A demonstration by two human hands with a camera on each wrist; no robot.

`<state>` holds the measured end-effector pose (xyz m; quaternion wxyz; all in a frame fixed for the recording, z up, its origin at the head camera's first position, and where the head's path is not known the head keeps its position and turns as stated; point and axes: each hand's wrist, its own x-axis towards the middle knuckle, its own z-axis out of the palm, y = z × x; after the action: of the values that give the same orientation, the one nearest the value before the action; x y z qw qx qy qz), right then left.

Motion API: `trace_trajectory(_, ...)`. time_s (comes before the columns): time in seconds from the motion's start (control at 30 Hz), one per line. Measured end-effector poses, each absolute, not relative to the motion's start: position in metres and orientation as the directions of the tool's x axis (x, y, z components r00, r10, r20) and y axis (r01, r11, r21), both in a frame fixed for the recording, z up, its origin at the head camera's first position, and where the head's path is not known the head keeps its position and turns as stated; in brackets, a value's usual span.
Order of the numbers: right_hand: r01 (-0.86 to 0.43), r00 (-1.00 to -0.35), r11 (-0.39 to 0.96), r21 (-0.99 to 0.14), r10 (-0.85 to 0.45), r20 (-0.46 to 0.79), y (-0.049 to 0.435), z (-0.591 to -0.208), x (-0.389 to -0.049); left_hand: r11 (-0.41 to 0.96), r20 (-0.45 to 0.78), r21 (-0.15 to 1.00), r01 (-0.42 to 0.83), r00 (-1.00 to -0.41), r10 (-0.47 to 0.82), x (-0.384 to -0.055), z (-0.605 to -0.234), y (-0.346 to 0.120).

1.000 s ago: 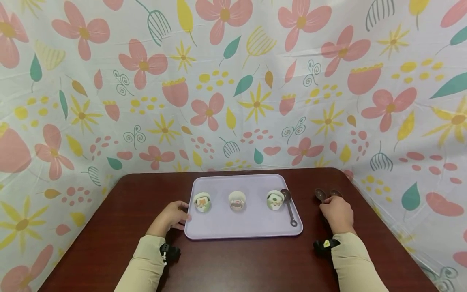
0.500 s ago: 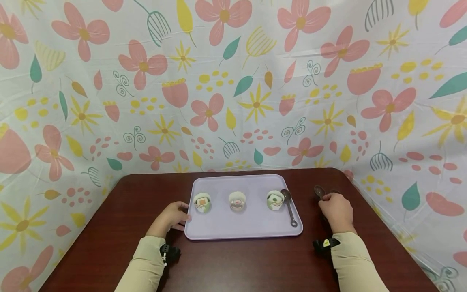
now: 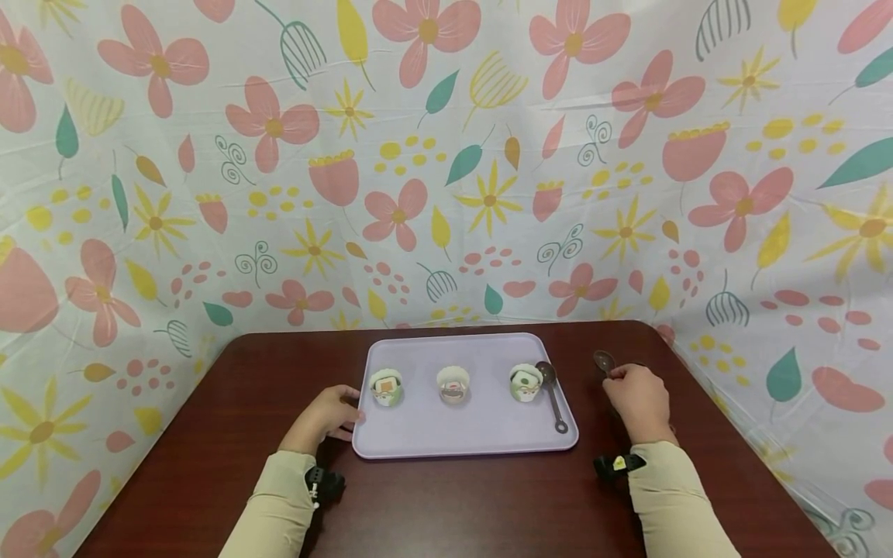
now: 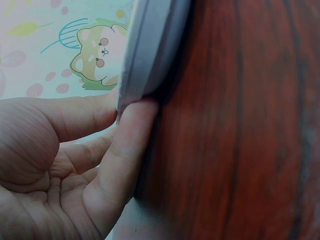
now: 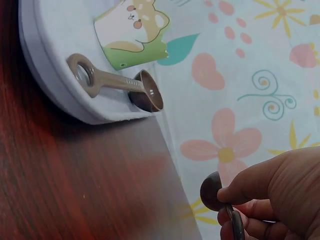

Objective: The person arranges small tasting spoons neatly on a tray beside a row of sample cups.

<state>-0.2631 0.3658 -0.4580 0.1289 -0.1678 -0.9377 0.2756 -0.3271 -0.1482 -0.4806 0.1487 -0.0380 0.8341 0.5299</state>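
Observation:
A brown measuring spoon is pinched between the thumb and fingers of my right hand, over the table's right side. The right wrist view shows its round bowl beyond the fingertips. Behind that hand lies another dark spoon, mostly hidden. My left hand holds the left edge of a lilac tray; in the left wrist view, thumb and a finger pinch its rim. On the tray stand three small paper cups: left, middle and right. The outer two hold small square pieces.
Along the tray's right side lies a brown measuring spoon, its bowl up beside the right cup. The dark wooden table ends at a flower-patterned cloth behind and at the sides.
My right hand has moved slightly left with the measuring spoon, whose bowl has drawn away from the other spoon. The left hand and tray have stayed put.

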Motion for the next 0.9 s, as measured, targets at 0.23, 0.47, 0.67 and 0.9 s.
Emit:
trace_trajectory(0.23, 0.226, -0.905, 0.791, -0.569, 0.386, 0.177, 0.356, -0.456, -0.265, 0.437, -0.285, 0.873, -0.218, -0.954, 0.095, -0.328, -0.482, -0.149)
trace_trajectory(0.47, 0.208, -0.906, 0.797, -0.567, 0.375, 0.194, 0.343, -0.453, -0.266, 0.441, -0.286, 0.871, -0.216, -0.953, 0.097, -0.328, -0.483, -0.149)
trace_trajectory(0.67, 0.193, -0.909, 0.797, -0.572, 0.365, 0.202, 0.334, -0.449, -0.269, 0.439, -0.284, 0.873, -0.214, -0.954, 0.098, -0.328, -0.483, -0.149)
trace_trajectory(0.9, 0.189, -0.908, 0.785, -0.59, 0.369, 0.2, 0.319, -0.448, -0.272, 0.44, -0.283, 0.872, -0.213, -0.954, 0.098, -0.328, -0.483, -0.149)
